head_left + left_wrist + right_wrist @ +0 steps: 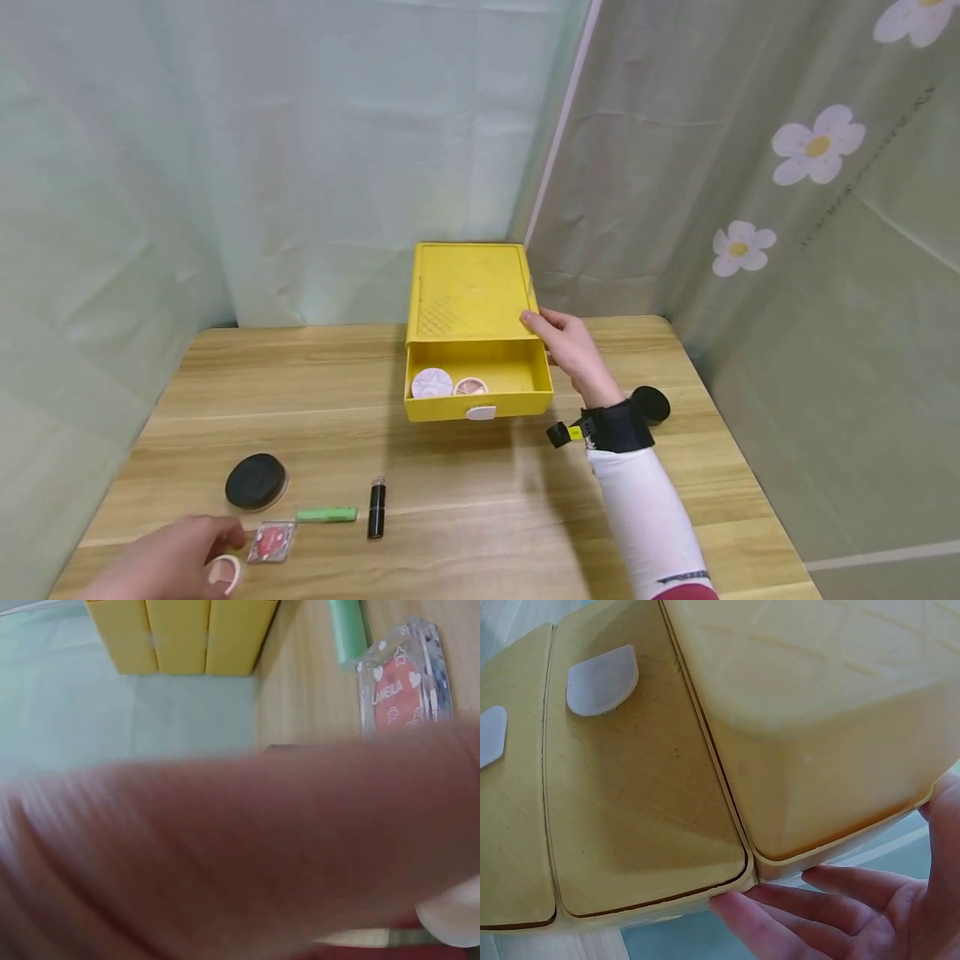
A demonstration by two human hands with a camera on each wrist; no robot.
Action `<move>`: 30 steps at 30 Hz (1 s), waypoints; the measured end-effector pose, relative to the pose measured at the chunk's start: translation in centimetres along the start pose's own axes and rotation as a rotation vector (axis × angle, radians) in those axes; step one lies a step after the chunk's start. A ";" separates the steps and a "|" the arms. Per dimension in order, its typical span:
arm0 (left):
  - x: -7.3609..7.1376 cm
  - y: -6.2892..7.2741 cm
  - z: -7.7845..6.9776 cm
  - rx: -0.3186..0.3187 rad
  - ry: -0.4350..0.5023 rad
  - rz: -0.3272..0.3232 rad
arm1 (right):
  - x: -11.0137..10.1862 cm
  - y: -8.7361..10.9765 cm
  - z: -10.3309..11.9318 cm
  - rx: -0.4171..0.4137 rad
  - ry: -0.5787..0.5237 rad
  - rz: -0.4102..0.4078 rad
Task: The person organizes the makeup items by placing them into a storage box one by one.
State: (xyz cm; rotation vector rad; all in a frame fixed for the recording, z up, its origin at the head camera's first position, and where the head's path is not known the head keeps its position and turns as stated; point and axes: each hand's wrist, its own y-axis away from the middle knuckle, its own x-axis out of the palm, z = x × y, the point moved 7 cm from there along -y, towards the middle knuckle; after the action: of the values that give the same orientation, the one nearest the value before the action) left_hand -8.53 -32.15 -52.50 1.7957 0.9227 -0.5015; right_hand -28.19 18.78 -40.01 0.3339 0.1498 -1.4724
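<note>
A yellow drawer cabinet (474,287) stands at the back of the table, its top drawer (517,403) pulled out. My right hand (572,350) grips the cabinet's right side, thumb on the top edge; in the right wrist view its fingers (840,892) lie along the side wall. Inside the drawer are a round lilac-white case (432,383) with a star pattern and a small round makeup palette (471,386). At the lower left, my left hand (168,557) pinches another round makeup palette (223,573) with a pale rim. A clear square blush compact (272,542) lies just beyond its fingertips.
A black round compact (256,482), a light green stick (326,515) and a black lipstick tube (377,508) lie on the wooden table (465,500). Curtains (360,167) hang behind and to the right. White pull tabs (604,679) mark the lower drawers.
</note>
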 end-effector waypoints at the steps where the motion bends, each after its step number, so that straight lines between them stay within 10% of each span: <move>1: 0.1 0.0 0.0 0.007 0.009 0.001 | 0.0 0.0 0.0 0.001 0.000 -0.001; 21: -0.3 0.1 -0.1 0.144 0.046 -0.006 | 0.0 0.0 -0.2 0.014 0.005 -0.009; 30: -1.4 1.1 -2.4 0.411 0.090 -0.032 | -0.1 -0.1 -0.4 0.024 -0.012 -0.014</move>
State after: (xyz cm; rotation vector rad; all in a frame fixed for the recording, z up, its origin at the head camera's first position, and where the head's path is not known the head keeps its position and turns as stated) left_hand -8.71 -30.66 -49.95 2.1903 0.9606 -0.6724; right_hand -28.24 19.03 -40.33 0.3438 0.1247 -1.4906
